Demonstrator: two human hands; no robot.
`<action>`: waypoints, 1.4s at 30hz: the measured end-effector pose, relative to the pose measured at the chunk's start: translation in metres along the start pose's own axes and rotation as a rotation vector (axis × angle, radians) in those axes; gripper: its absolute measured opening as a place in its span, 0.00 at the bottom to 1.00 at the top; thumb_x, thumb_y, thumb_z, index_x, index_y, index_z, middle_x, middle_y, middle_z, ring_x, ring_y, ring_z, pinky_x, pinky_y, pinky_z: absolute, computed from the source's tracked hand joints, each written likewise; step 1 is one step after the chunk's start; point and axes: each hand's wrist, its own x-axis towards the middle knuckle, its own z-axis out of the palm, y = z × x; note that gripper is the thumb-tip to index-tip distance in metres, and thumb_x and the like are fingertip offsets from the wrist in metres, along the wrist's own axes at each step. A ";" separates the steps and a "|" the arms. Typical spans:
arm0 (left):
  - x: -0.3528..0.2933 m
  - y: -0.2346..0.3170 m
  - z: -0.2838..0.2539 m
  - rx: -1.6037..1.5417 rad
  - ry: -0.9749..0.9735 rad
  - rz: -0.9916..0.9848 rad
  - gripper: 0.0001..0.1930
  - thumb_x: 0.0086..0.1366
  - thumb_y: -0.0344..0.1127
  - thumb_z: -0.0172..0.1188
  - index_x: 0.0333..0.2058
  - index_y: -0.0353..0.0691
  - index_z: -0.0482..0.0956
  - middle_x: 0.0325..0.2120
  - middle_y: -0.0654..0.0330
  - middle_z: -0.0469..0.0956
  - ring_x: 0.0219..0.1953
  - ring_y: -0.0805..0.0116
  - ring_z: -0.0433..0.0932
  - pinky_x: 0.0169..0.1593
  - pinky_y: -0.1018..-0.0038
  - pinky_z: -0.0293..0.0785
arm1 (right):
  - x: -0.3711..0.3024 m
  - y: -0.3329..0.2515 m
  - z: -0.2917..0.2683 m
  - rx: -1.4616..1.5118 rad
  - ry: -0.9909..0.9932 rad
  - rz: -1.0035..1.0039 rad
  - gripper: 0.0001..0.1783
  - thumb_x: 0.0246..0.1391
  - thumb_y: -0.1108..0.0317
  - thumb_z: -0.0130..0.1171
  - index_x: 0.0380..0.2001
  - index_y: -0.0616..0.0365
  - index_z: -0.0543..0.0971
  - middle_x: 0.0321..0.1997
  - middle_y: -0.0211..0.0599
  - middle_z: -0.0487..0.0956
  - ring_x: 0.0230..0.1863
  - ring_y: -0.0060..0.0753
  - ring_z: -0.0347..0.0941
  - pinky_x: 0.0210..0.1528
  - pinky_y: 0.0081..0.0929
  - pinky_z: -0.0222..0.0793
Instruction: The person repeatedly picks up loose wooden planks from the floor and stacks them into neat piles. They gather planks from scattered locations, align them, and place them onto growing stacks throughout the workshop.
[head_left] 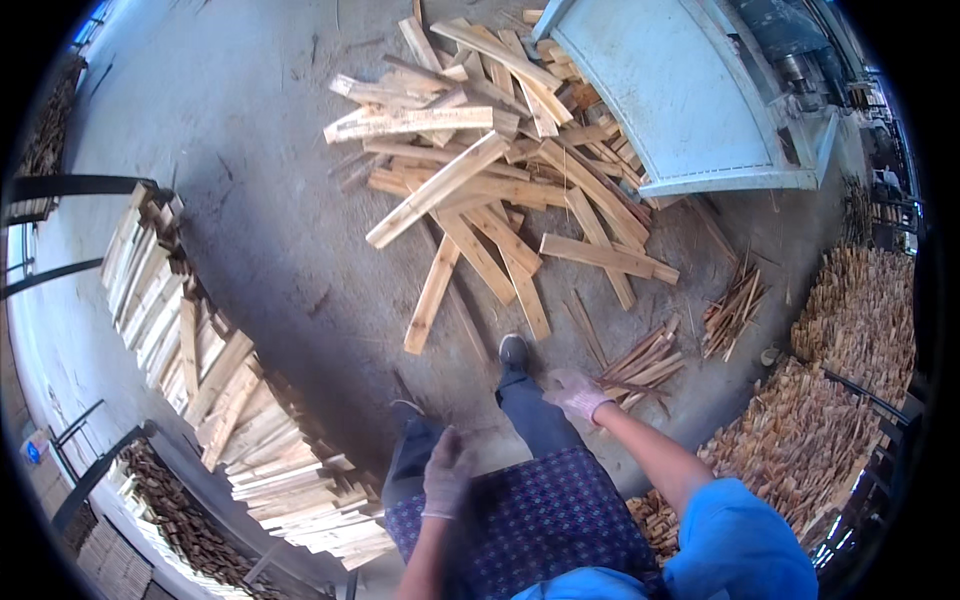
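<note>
My left hand (448,475), in a pale work glove, hovers over my left thigh beside the dark patterned apron (560,510). Its fingers are loosely apart, somewhat blurred, and nothing shows in them. In a pinkish glove, my right hand (577,395) is stretched forward near my right knee, fingers extended and without a visible object. Close to it on the floor lies a small bundle of thin wood strips (645,365). Beyond my feet spreads a loose heap of wooden boards (450,185), lying crisscross.
A pale blue metal machine housing (680,100) stands at the far right of the heap. Stacked boards (270,440) line my left. At right is a large mass of upright wood pieces (800,430), with another small strip pile (735,310) nearer the machine.
</note>
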 end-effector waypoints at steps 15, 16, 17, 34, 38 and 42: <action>0.140 0.148 -0.175 0.128 -0.194 -0.022 0.31 0.68 0.39 0.64 0.67 0.34 0.71 0.59 0.46 0.80 0.62 0.55 0.79 0.66 0.64 0.72 | 0.049 -0.087 -0.048 -0.019 -0.008 0.408 0.34 0.54 0.45 0.64 0.53 0.63 0.80 0.50 0.60 0.83 0.53 0.61 0.81 0.54 0.48 0.75; 0.144 0.170 -0.205 0.076 -0.171 -0.040 0.31 0.68 0.38 0.64 0.67 0.33 0.70 0.60 0.46 0.79 0.63 0.56 0.78 0.66 0.65 0.72 | 0.047 -0.102 -0.034 0.006 0.027 0.404 0.35 0.54 0.44 0.65 0.54 0.62 0.80 0.50 0.60 0.83 0.54 0.61 0.81 0.55 0.48 0.75; 0.153 0.191 -0.237 0.030 -0.132 -0.052 0.31 0.68 0.37 0.64 0.68 0.32 0.70 0.60 0.46 0.79 0.64 0.57 0.77 0.67 0.66 0.71 | 0.053 -0.122 -0.027 0.036 0.065 0.383 0.35 0.53 0.43 0.65 0.54 0.62 0.80 0.50 0.60 0.84 0.54 0.61 0.81 0.55 0.48 0.74; 0.369 0.409 -0.445 0.154 -0.154 0.077 0.28 0.71 0.28 0.62 0.68 0.31 0.69 0.57 0.50 0.79 0.59 0.64 0.78 0.62 0.71 0.74 | 0.206 -0.431 -0.160 0.267 0.019 0.339 0.37 0.57 0.50 0.65 0.64 0.60 0.72 0.54 0.60 0.83 0.58 0.63 0.79 0.60 0.51 0.75; 0.415 0.455 -0.432 0.297 -0.235 0.025 0.30 0.70 0.30 0.64 0.68 0.31 0.69 0.56 0.48 0.80 0.57 0.62 0.79 0.62 0.69 0.74 | 0.275 -0.433 -0.168 0.244 0.262 0.194 0.31 0.59 0.53 0.61 0.60 0.62 0.73 0.55 0.59 0.82 0.58 0.62 0.79 0.61 0.50 0.74; 0.468 0.475 -0.408 0.217 -0.241 -0.020 0.29 0.70 0.30 0.65 0.68 0.34 0.70 0.57 0.48 0.81 0.56 0.63 0.80 0.62 0.70 0.75 | 0.355 -0.464 -0.239 0.171 0.080 0.190 0.27 0.61 0.56 0.58 0.58 0.61 0.74 0.59 0.61 0.79 0.60 0.58 0.78 0.63 0.50 0.73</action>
